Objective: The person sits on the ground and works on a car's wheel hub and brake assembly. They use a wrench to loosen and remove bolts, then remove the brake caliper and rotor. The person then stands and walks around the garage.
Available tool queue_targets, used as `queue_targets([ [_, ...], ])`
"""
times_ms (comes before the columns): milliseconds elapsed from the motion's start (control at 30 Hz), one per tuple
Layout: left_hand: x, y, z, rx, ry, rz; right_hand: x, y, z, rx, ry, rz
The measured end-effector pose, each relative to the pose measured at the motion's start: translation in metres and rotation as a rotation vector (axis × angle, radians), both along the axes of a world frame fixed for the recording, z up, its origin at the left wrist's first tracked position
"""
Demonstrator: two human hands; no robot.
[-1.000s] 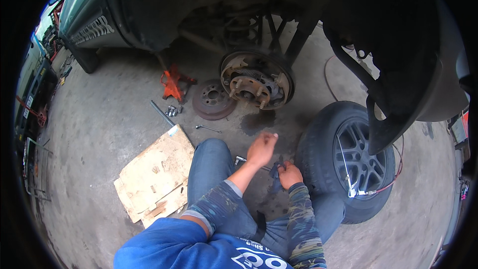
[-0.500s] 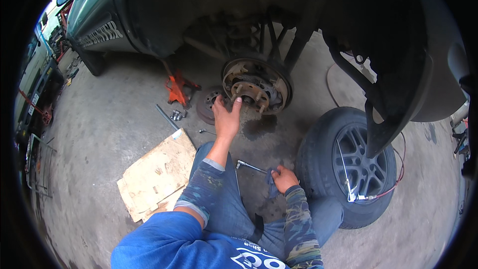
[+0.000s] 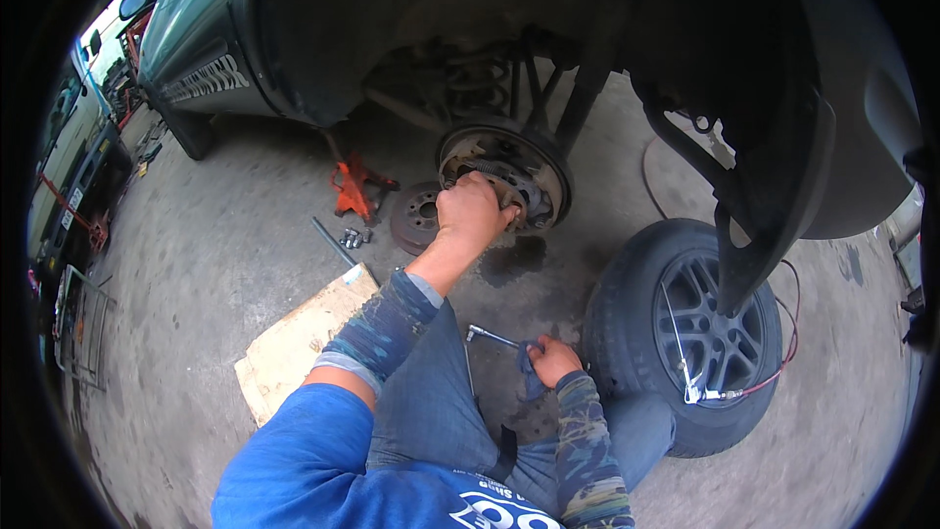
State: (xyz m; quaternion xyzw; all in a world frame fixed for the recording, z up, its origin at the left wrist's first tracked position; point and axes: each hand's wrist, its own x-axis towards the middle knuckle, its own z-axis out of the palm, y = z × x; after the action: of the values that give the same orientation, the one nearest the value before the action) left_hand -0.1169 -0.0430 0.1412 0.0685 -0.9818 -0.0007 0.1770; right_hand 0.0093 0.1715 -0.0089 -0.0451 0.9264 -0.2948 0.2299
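Note:
Under the raised green car, my left hand [image 3: 468, 216] reaches up to the rusty wheel hub [image 3: 515, 200], its fingers wrapped over the flange by the studs. Around the hub sit the exposed brake parts and a round backing plate [image 3: 555, 165]. Low between my knees and the tire, my right hand [image 3: 555, 362] is closed on a ratchet wrench [image 3: 495, 337], whose head points left. A blue rag [image 3: 530, 380] is bunched in the same hand. On the floor left of the hub lies a rusty brake drum [image 3: 415, 222], partly behind my left wrist.
An orange jack stand [image 3: 352, 190] supports the car. Several lug nuts [image 3: 354, 237] and a metal bar [image 3: 332, 240] lie near a cardboard sheet [image 3: 284, 348]. To my right, a removed wheel [image 3: 627, 318] lies tilted, with an air blow gun [image 3: 693, 393] and red hose on it.
My left hand has moved up and right from the space beside the drum onto the hub. The right hand still holds the ratchet wrench and rag, almost unmoved.

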Motion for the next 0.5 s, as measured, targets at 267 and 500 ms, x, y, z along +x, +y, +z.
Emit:
queue_targets([
  [267,-0.006,-0.004,-0.008,-0.064,0.061,-0.087,0.002,-0.002,-0.001,0.077,-0.024,0.029],
  [500,-0.011,-0.013,-0.015,-0.096,0.069,-0.141,0.007,0.010,0.003,0.092,-0.009,0.008],
])
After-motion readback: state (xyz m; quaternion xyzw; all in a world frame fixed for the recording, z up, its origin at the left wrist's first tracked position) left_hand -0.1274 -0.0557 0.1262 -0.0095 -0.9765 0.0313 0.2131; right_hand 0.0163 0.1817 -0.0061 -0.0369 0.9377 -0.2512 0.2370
